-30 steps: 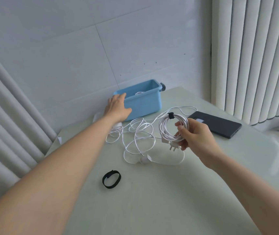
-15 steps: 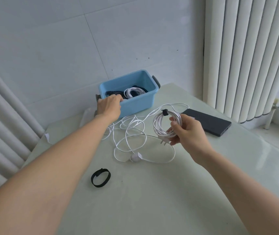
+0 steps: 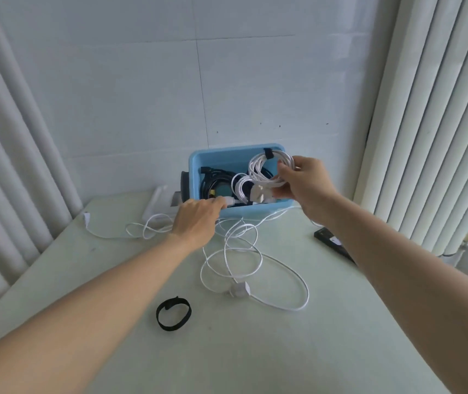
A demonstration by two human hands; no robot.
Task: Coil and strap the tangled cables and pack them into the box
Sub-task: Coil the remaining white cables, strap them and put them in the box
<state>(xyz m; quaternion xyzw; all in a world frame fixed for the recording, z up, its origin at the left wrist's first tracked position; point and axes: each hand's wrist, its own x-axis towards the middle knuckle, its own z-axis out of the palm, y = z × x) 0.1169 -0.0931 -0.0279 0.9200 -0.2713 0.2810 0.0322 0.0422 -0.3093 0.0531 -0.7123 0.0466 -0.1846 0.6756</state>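
1. Strapped white coil point(image 3: 269, 169): likely light, soft, springy; right hand point(image 3: 301, 183) pinches its lower loops over the blue box point(image 3: 227, 153)
2. Left hand point(image 3: 196, 220): grips the box's near rim
3. Loose white cable point(image 3: 255, 260): tangled on tabletop point(image 3: 255, 351); best taken at its plug point(image 3: 238, 291)

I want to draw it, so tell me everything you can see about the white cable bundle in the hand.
The white cable bundle is thin, smooth-looking cord wound into a round coil of several loops. A black strap wraps its top, and a white plug hangs at its bottom. The right hand grips its right side and holds it upright above the open blue box, over cables already inside. Whether it touches them cannot be told.
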